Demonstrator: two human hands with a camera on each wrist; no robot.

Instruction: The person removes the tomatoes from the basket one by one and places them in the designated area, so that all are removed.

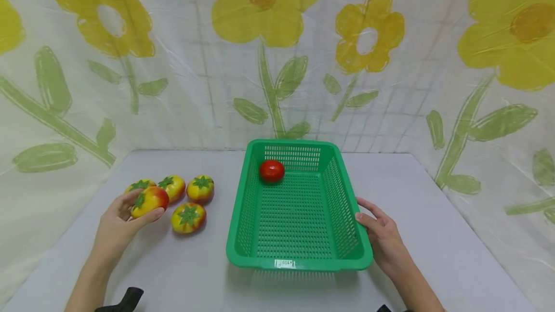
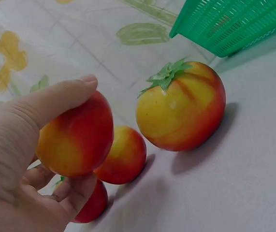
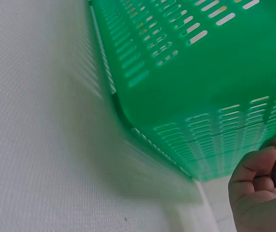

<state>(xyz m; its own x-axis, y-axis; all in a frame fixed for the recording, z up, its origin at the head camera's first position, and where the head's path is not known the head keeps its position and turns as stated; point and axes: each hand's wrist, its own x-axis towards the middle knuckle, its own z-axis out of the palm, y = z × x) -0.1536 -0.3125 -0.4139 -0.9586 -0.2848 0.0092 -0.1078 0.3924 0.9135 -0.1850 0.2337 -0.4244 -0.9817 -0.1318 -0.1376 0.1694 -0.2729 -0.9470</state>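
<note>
My left hand (image 1: 116,223) holds a yellow-and-red toy tomato (image 1: 152,201) with a green leafy top, thumb on one side and fingers on the other. Close by on the table lie several similar tomatoes, the nearest one (image 1: 188,217) just right of the hand. In the left wrist view the held tomato (image 2: 79,137) appears above the table. My right hand (image 1: 383,237) grips the right rim of a green plastic basket (image 1: 329,263), its thumb at the edge; the right wrist view shows curled fingers against the perforated wall. Inside the basket, at its far left, sits a red tomato (image 1: 271,171).
The white table (image 1: 204,273) ends at a hanging sheet (image 1: 182,61) painted with yellow flowers. Two more tomatoes, one on the right (image 1: 201,189) and one in the middle (image 1: 173,188), stand behind the left hand's tomato. A small label (image 1: 284,264) marks the basket's front rim.
</note>
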